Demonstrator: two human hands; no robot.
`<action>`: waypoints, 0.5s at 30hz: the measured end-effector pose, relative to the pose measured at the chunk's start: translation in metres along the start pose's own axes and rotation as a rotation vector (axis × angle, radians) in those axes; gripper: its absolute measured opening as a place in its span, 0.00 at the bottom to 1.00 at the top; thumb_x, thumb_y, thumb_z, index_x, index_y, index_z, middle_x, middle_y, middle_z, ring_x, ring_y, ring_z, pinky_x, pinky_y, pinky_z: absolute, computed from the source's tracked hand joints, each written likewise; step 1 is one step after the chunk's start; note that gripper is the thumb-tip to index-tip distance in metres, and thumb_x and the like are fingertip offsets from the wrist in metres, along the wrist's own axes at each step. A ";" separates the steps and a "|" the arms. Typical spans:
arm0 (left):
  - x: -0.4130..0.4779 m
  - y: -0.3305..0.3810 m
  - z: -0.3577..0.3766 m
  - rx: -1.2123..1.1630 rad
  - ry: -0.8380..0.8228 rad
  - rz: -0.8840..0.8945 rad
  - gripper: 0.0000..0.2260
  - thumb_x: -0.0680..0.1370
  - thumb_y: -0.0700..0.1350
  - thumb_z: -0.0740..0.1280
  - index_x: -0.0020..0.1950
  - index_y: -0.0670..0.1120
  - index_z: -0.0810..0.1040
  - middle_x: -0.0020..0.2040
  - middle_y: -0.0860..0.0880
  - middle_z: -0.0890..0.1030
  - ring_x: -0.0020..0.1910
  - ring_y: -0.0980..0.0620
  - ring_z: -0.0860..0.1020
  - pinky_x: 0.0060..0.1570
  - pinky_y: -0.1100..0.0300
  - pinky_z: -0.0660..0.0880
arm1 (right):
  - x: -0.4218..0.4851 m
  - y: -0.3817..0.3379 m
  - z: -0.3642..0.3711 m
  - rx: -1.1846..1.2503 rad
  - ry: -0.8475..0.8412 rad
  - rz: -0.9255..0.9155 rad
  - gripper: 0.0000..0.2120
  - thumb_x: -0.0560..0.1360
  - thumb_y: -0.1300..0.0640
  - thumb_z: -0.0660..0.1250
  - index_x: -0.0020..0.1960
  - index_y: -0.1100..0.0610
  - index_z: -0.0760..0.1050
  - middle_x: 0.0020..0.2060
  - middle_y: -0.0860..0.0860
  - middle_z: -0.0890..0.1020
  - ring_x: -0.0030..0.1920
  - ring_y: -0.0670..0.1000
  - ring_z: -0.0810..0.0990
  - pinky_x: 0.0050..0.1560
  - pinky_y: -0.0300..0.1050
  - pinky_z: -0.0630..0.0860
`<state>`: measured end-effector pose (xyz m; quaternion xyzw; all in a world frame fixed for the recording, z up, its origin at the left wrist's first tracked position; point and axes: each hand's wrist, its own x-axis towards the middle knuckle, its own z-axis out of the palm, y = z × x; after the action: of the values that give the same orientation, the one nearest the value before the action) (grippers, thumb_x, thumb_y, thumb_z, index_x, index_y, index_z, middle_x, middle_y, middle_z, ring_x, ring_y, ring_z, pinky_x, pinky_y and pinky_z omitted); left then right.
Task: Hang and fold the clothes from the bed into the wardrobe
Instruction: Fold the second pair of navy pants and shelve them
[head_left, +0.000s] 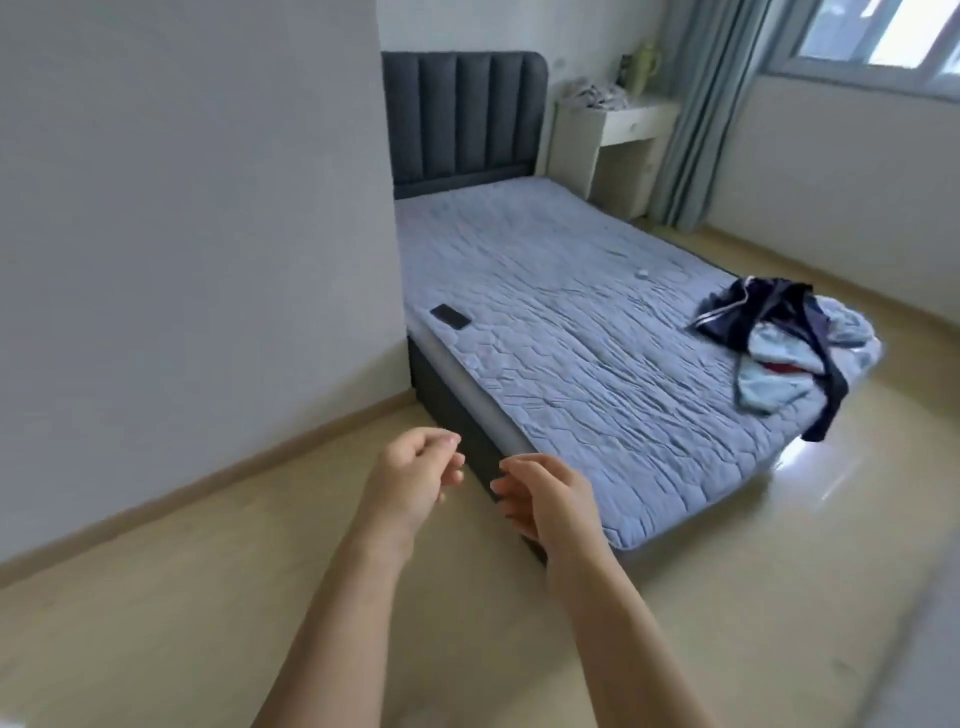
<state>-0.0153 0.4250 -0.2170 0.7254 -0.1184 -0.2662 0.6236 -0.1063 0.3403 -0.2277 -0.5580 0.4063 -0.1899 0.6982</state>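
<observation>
Two bare forearms reach forward over the pale wood-look floor (208, 597), side by side. At their ends the left hand (415, 475) and the right hand (553, 501) hover close together but apart, palms turned towards each other, fingers loosely curled and relaxed, with nothing in either of them. Just beyond the hands is the near foot corner of the bed (571, 364), a dark grey frame under a wrinkled blue-grey quilted cover. A flat black phone (450, 316) lies on the cover near the bed's left edge, about halfway up its length, and a small white object (642, 272), too small to identify, sits towards the middle. The task's heap of clothes (779, 343), a navy garment with white stripes tangled over a light blue one showing a patch of red, rests on the far foot corner at the right edge, well apart from both hands, with one navy strip hanging over the foot edge. A dark grey padded headboard (462, 119) with vertical channels stands at the head of the bed against the plain white wall (182, 234). Beside it a white bedside counter (613, 140) carries a crumpled cloth (592, 93) and a pale green bottle (644, 70), next to a grey-blue curtain (696, 104) and a window (883, 36).
</observation>
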 end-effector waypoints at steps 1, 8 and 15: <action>0.008 0.003 0.023 0.013 -0.054 -0.001 0.09 0.79 0.42 0.62 0.40 0.49 0.76 0.36 0.51 0.79 0.33 0.57 0.76 0.34 0.63 0.69 | 0.006 -0.004 -0.020 0.020 0.050 0.013 0.07 0.74 0.61 0.65 0.39 0.55 0.78 0.26 0.47 0.81 0.28 0.45 0.76 0.33 0.38 0.72; 0.071 0.025 0.180 0.159 -0.407 0.051 0.06 0.80 0.48 0.61 0.48 0.51 0.77 0.43 0.51 0.81 0.44 0.55 0.79 0.38 0.61 0.72 | 0.072 -0.033 -0.145 0.138 0.357 -0.051 0.05 0.76 0.60 0.63 0.44 0.57 0.77 0.33 0.51 0.81 0.32 0.48 0.77 0.31 0.36 0.71; 0.153 0.066 0.307 0.217 -0.606 0.100 0.07 0.79 0.45 0.62 0.43 0.50 0.76 0.40 0.50 0.80 0.39 0.55 0.79 0.38 0.61 0.73 | 0.167 -0.079 -0.224 0.198 0.472 -0.023 0.06 0.76 0.62 0.62 0.42 0.58 0.77 0.31 0.51 0.80 0.29 0.48 0.75 0.29 0.36 0.69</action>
<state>-0.0416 0.0764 -0.2146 0.6689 -0.3617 -0.4250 0.4911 -0.1665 0.0565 -0.2237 -0.4318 0.5313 -0.3614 0.6330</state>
